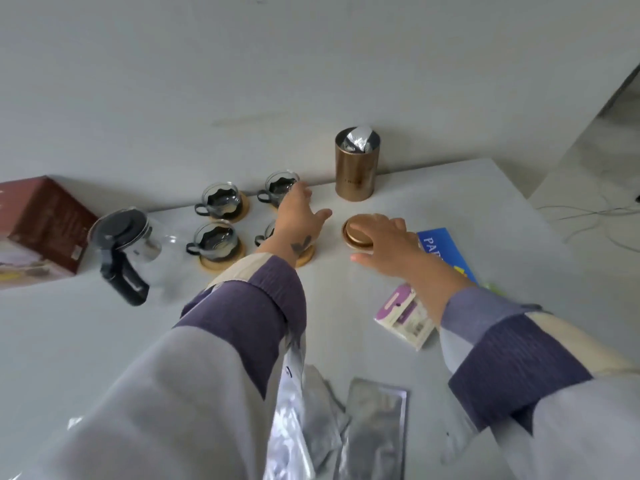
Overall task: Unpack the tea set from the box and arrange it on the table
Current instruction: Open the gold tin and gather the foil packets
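While your right hand (384,242) rests with fingers spread on the copper lid (356,233), your left hand (299,216) reaches out, fingers relaxed and apart, over four glass cups (221,202) on coasters, with the glass teapot (124,244) and box (38,226) far left.

A pale grey bench (450,202) carries a red box (41,226) at far left, a glass teapot (128,244) beside it, glass cups on round wooden coasters (221,206), an open copper canister (356,171), its lid (356,232), a blue booklet (446,251), a small purple packet (405,317) and silver foil pouches (374,427) nearest the camera
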The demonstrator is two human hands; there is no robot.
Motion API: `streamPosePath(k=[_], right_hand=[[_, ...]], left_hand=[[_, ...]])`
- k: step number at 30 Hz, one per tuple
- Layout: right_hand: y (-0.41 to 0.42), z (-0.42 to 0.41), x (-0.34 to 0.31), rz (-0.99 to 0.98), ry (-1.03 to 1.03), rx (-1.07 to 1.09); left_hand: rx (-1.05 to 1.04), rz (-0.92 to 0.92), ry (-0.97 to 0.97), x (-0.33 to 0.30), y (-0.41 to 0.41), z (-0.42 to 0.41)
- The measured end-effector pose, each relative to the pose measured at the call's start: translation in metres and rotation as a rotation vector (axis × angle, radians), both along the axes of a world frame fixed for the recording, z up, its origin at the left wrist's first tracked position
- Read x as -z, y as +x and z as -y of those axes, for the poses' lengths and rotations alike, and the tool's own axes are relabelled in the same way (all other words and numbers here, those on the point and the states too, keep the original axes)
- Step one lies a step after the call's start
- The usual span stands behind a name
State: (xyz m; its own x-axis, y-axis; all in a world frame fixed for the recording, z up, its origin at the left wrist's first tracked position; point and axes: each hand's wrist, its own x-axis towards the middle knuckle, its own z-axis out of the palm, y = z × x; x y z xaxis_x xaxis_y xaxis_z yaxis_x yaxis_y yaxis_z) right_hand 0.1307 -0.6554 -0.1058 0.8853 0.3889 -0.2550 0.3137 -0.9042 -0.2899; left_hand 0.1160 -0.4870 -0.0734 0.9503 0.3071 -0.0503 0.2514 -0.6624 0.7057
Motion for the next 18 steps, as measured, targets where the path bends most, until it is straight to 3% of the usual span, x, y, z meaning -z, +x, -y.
streamPosePath(k=[7, 15, 18], right_hand=[[-0.103, -0.003, -0.007, -0.163, 0.02, 0.024], [-0.209, 0.005, 0.021, -0.233, -0.283, 0.063], [-0.231, 0.007, 0.031, -0.229, -0.23, 0.151]], left_hand=[[0.085, -0.037, 0.059, 0.005, -0.121, -0.016], [0.192, -0.29, 0.206, 0.041, -0.242, -0.044], [0.23, -0.361, 0.261, 0.054, -0.27, -0.046]])
